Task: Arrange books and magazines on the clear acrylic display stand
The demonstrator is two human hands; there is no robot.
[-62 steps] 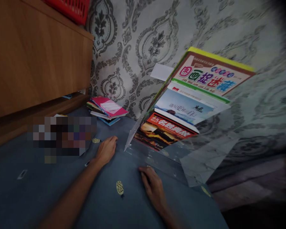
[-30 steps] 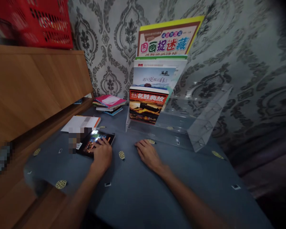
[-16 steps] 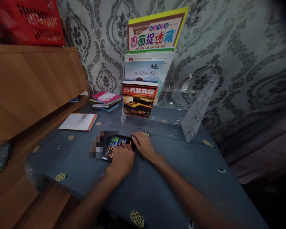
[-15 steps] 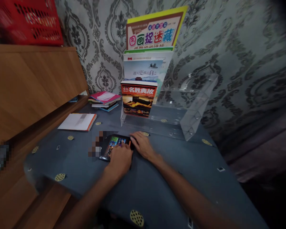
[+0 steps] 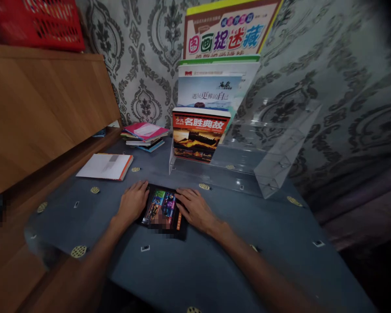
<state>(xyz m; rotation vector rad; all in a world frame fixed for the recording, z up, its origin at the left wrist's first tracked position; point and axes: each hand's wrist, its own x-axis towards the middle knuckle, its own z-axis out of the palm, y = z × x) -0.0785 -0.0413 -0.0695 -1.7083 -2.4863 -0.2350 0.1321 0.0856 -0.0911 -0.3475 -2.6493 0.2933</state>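
Note:
A dark book [image 5: 164,201] with a glossy cover of bright picture panels and an orange strip lies flat on the cloth-covered table [image 5: 211,265]. At its left edge my left hand [image 5: 133,202] is closed on the side, fingers together and thumb hidden. My right hand [image 5: 197,211] grips the opposite edge, its fingers bent over the upper right side and the thumb lower down. A blurred patch covers the lower part of the cover.
Behind stands a clear acrylic rack [image 5: 270,171] holding several upright books [image 5: 198,137]. A stack of books [image 5: 145,132] and a single white book [image 5: 106,166] lie to the left. A wooden cabinet [image 5: 48,104] with a red basket [image 5: 52,26] borders the table.
My left hand has moved off the front of the cover to its left edge. My right hand has slid down its side. The view has shifted slightly.

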